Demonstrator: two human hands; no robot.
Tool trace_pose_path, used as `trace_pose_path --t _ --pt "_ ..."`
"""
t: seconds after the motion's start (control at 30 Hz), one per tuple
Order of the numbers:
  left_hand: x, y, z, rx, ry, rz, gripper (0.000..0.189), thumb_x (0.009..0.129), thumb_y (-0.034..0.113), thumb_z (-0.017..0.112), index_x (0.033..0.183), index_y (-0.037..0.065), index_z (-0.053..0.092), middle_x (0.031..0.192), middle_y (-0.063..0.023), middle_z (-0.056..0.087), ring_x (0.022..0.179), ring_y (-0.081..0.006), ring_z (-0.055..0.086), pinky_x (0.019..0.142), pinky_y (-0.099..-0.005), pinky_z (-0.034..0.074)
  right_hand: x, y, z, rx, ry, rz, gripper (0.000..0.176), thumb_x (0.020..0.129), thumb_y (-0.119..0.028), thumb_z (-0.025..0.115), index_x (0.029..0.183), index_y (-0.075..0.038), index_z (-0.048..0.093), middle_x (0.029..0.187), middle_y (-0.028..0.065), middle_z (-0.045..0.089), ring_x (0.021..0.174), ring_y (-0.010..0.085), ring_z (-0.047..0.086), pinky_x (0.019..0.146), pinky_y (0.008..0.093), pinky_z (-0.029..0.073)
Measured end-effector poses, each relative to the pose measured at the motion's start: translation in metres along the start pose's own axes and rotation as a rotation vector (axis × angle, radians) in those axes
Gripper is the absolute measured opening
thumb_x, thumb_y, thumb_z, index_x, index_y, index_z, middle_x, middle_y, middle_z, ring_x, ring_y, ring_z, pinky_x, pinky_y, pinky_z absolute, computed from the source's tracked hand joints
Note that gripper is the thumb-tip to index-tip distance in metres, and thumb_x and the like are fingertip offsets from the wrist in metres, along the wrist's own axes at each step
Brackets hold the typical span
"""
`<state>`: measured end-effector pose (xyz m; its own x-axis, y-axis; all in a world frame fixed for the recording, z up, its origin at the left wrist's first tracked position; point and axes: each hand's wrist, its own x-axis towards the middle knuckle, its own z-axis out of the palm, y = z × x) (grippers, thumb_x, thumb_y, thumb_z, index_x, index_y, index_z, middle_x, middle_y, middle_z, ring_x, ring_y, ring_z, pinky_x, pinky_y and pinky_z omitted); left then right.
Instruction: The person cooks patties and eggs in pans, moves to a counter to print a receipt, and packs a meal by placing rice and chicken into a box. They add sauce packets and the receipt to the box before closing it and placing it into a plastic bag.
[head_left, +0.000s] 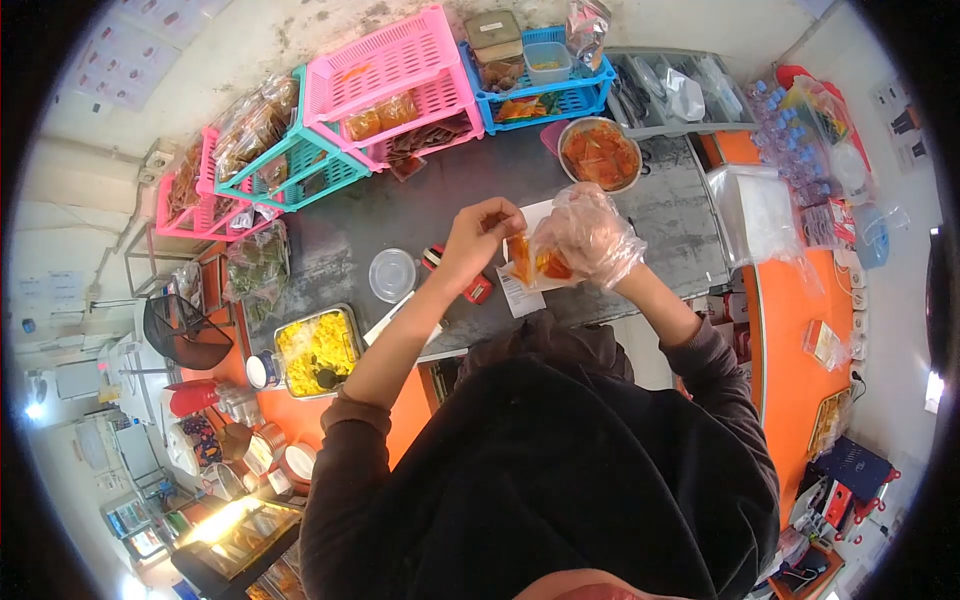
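My left hand (484, 234) is closed, thumb and fingers pinching the top of a small clear plastic bag (519, 258) with orange-red food in it. My right hand (590, 232) wears a loose clear plastic glove and is curled beside the bag. Glossy orange food (553, 265) shows at its fingertips; the glove partly hides how it is gripped. Beneath both hands lies a white board or sheet (536, 212). A printed paper slip (521, 295) is just below the bag. Beyond my right hand stands a round bowl (600, 154) of orange-red food in flat pieces.
A red tool (478, 289), perhaps a stapler, and a clear round lid (393, 275) lie left. Yellow food fills a metal tray (350, 368). Pink (390, 62) and blue baskets (548, 88) line the back. Clear plastic bags (748, 212) are stacked right, near water bottles (790, 150).
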<state>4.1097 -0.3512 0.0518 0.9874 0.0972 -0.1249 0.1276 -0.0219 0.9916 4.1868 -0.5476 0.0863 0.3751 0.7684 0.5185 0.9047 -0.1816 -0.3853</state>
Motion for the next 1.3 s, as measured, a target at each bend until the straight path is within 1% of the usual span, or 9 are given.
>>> trace_pose_path --t 0.07,0.17,0.27,0.37,0.47,0.57,0.97,1.23,1.3 --pt "0.000 0.024 -0.015 0.054 -0.120 -0.022 0.010 0.083 0.007 0.067 0.086 -0.002 0.064 0.087 -0.0055 0.066 0.080 -0.0136 0.060 0.076 -0.0281 0.046 -0.001 0.010 -0.002 0.138 -0.116 0.066 0.008 0.075 -0.010 0.066 0.083 -0.013 0.067 0.085 0.0074 0.064 0.082 0.0300 0.060 0.084 0.0414 0.045" --pt "0.006 0.051 -0.027 0.495 -0.663 0.161 0.029 0.075 0.023 0.076 0.095 0.003 0.071 0.092 -0.0092 0.068 0.084 -0.0185 0.063 0.079 -0.0337 0.047 0.000 0.021 0.003 0.375 -0.297 0.097 0.012 0.076 -0.011 0.066 0.087 -0.012 0.066 0.087 0.0072 0.064 0.083 0.0303 0.060 0.079 0.0404 0.047" --pt "0.005 0.061 -0.017 0.620 -0.681 -0.003 0.022 0.074 0.020 0.076 0.090 0.004 0.073 0.087 -0.0090 0.069 0.080 -0.0190 0.063 0.074 -0.0320 0.048 0.012 0.014 -0.003 0.453 -0.361 0.082 0.012 0.078 -0.017 0.068 0.088 -0.011 0.066 0.088 0.0072 0.064 0.083 0.0296 0.060 0.074 0.0391 0.047" --pt "0.010 0.048 -0.018 0.434 -0.709 0.135 0.022 0.073 0.019 0.076 0.088 0.003 0.074 0.084 -0.0082 0.070 0.074 -0.0193 0.064 0.069 -0.0316 0.048 0.025 0.012 -0.016 0.448 -0.535 0.113 0.011 0.077 -0.013 0.067 0.087 -0.012 0.071 0.083 0.0098 0.067 0.083 0.0299 0.063 0.076 0.0367 0.049" --pt "0.007 0.042 -0.013 0.325 -0.730 0.006 0.022 0.071 0.018 0.076 0.087 0.003 0.074 0.080 -0.0095 0.070 0.069 -0.0203 0.063 0.066 -0.0310 0.048 0.021 0.017 -0.012 0.453 -0.655 0.221 0.014 0.075 -0.015 0.069 0.088 -0.012 0.074 0.083 0.0104 0.068 0.080 0.0276 0.064 0.073 0.0355 0.049" --pt "0.005 0.027 -0.010 0.527 -0.633 0.136 0.019 0.070 0.015 0.075 0.084 0.002 0.074 0.075 -0.0098 0.069 0.064 -0.0215 0.062 0.064 -0.0309 0.047 0.022 0.018 -0.011 0.592 -0.900 0.350 0.018 0.074 -0.017 0.069 0.091 -0.012 0.074 0.085 0.0103 0.069 0.079 0.0248 0.065 0.072 0.0354 0.049" --pt "-0.011 0.054 -0.017 0.527 -0.306 0.250 0.013 0.070 0.012 0.074 0.080 0.003 0.074 0.068 -0.0113 0.065 0.061 -0.0258 0.061 0.058 -0.0328 0.045 0.007 -0.001 -0.014 0.311 -0.428 0.239 0.012 0.082 -0.023 0.062 0.086 -0.017 0.073 0.080 0.0096 0.066 0.076 0.0286 0.063 0.070 0.0380 0.049" --pt "-0.020 0.067 -0.031 0.547 -0.207 0.206 0.015 0.072 0.013 0.073 0.082 0.003 0.074 0.069 -0.0112 0.065 0.061 -0.0245 0.061 0.057 -0.0307 0.044 -0.001 -0.005 -0.020 0.187 -0.122 0.123 0.011 0.079 -0.015 0.070 0.086 -0.008 0.070 0.082 0.0091 0.068 0.075 0.0267 0.065 0.068 0.0354 0.051" --pt "-0.022 0.066 -0.056 0.585 -0.139 0.208 0.016 0.072 0.014 0.073 0.083 0.003 0.074 0.070 -0.0106 0.065 0.062 -0.0232 0.061 0.058 -0.0303 0.044 -0.015 0.021 -0.028 0.469 0.077 0.169 0.010 0.082 -0.015 0.069 0.087 -0.006 0.070 0.084 0.0097 0.068 0.075 0.0241 0.065 0.070 0.0348 0.051"
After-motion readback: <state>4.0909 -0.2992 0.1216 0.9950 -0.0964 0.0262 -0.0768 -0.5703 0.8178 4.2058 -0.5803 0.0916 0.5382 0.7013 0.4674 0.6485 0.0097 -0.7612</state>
